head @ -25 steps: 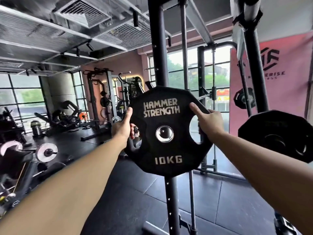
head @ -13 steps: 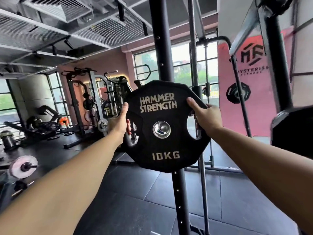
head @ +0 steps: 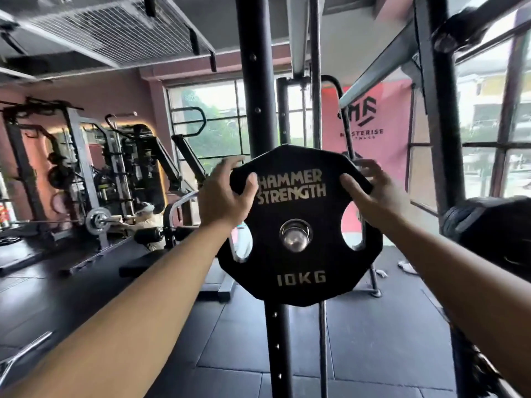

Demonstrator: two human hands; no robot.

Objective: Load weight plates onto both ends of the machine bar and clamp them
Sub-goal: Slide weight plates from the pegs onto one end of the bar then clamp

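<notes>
Left hand [head: 225, 196] and right hand [head: 370, 195] grip the weight plate [head: 298, 288] by its top.

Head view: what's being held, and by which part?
The weight plate, by its upper rim: left hand at the upper-left edge, right hand at the upper-right, thumbs on its face.

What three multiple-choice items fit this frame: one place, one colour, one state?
1. Where do the left hand and right hand grip the plate?
A. upper edge
B. bottom edge
C. centre hole

2. What colour is the plate?
A. red
B. black
C. blue

3. What is in the plate's centre hole?
A. nothing
B. a thumb
C. a shiny bar end

Answers:
1 A: both hands curl over the upper corners, either side of the lettering.
2 B: the face is black with pale print.
3 C: polished metal fills the hole.
</notes>
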